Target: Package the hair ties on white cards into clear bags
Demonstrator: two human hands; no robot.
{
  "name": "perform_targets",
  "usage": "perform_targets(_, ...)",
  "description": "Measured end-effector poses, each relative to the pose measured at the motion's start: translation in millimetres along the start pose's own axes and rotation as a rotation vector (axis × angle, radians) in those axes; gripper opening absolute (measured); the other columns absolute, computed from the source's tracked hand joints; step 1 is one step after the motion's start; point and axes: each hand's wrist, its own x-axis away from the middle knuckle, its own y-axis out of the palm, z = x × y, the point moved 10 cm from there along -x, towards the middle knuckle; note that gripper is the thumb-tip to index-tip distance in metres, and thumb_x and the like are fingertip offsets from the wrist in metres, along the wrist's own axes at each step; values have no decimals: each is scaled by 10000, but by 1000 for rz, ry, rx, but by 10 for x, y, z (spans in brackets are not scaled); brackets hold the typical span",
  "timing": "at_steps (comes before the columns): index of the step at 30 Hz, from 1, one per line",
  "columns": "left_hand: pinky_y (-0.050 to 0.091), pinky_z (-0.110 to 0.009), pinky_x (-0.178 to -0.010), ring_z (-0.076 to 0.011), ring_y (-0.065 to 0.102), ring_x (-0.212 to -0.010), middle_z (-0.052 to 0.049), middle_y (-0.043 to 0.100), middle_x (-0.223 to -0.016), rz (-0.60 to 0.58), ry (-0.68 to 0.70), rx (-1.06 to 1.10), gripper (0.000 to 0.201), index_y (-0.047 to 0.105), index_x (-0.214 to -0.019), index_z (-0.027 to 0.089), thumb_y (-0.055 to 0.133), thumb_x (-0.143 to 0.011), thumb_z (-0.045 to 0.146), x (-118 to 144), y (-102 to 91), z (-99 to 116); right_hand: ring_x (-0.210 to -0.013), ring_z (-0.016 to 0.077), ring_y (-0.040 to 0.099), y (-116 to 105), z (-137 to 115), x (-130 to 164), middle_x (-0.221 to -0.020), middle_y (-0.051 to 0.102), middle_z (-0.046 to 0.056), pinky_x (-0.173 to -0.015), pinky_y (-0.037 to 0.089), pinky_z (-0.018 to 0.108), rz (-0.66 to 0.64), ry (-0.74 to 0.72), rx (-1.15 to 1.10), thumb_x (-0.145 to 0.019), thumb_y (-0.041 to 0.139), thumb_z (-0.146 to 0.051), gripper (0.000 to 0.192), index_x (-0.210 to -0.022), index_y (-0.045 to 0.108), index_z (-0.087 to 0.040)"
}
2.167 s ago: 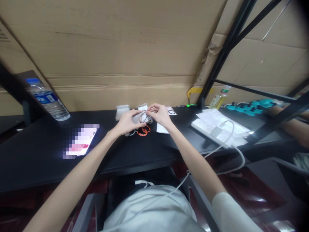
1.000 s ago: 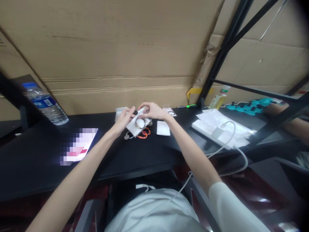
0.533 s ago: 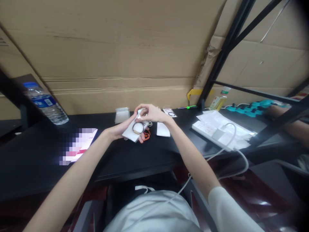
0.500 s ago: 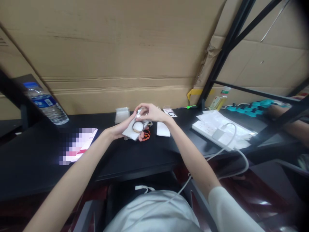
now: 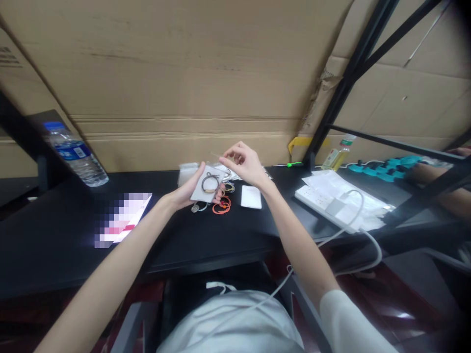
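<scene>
My left hand (image 5: 186, 191) grips a white card (image 5: 198, 192), tilted toward me, with a dark cord bracelet (image 5: 210, 183) with a gold-coloured bar lying across its face; it looks like it is in a clear bag. Just up and right of the card, my right hand (image 5: 245, 164) is closed in a pinch on a thin, pale strip (image 5: 215, 155), too blurred to tell more. Below the card on the black table lie an orange cord bracelet (image 5: 222, 206) and a pale one with a round charm (image 5: 195, 208). Other thin bracelets (image 5: 229, 187) lie partly behind my left fingers.
A stack of white cards (image 5: 250, 197) lies right of the bracelets, clear bags (image 5: 187, 172) behind my left hand. A lit screen (image 5: 128, 220) and water bottle (image 5: 79, 157) stand left. At right are a white power strip (image 5: 316, 208), its cable, papers and a black frame post (image 5: 333, 105).
My right hand has moved from the card's top edge up and to the right, with the thin strip in its fingers. The card's face and bracelet now show more fully.
</scene>
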Motion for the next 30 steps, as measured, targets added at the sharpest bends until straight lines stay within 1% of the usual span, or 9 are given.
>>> perform_targets(3,629,-372,-807,-232,738,-816,-152,756,-897,37,10,18,785,719,-1058,112,364,-980,808,-16,-56,-4,-700,133,498,117,-90,45,-957,705,37,-719,422,298,-128,-22,45,-921,750,-497,300,-1001,806,-214)
perform_targets(7,632,-360,-784,-214,729,-779,-138,749,-888,72,4,9,756,713,-1025,121,415,-963,813,-14,-80,-12,-679,127,534,308,-45,109,-981,764,22,-697,403,288,-301,27,48,-894,786,-451,304,-1106,795,-233)
perform_targets(10,629,-344,-742,-202,716,-757,-131,742,-887,73,11,-5,744,708,-1024,125,429,-960,812,-3,-75,0,-700,133,594,335,-6,126,-942,772,13,-719,423,282,-324,62,-2,-863,818,-396,328,-1135,755,-222)
perform_targets(12,625,-333,-731,-197,708,-755,-127,734,-881,75,0,-21,743,712,-1025,123,439,-957,811,6,-87,-10,-726,142,627,353,2,138,-907,770,17,-732,435,281,-354,76,-31,-864,815,-384,308,-1106,749,-206)
perform_targets(15,618,-318,-734,-193,703,-758,-121,723,-872,55,-53,-37,743,722,-1010,122,467,-942,817,17,-90,-66,-767,151,652,404,-17,168,-919,780,28,-758,443,285,-441,72,-20,-905,771,-376,208,-1018,787,-202)
perform_targets(18,617,-321,-752,-195,704,-767,-120,719,-874,31,-78,-27,739,727,-1006,125,469,-943,814,20,-69,-93,-809,160,670,418,-41,179,-950,790,34,-775,444,288,-482,63,21,-940,726,-351,178,-1003,814,-210)
perform_targets(24,620,-331,-711,-203,708,-728,-113,711,-831,65,-40,-16,734,727,-1039,128,447,-959,802,-7,-107,-73,-595,112,639,531,-89,179,-887,781,23,-700,484,284,-584,113,-33,-993,634,-347,213,-1050,766,-190)
perform_targets(27,606,-308,-669,-200,716,-707,-120,719,-832,41,-29,-19,751,728,-1061,121,425,-966,802,-11,-112,-75,-566,107,637,598,-136,183,-804,761,15,-695,515,282,-663,136,-79,-981,656,-372,231,-1060,757,-179)
perform_targets(30,598,-295,-667,-195,722,-703,-138,736,-857,21,-22,-8,770,727,-1058,114,402,-971,806,-3,-98,-69,-570,103,644,651,-153,200,-849,778,39,-653,540,267,-752,214,-188,-949,704,-409,268,-1063,753,-172)
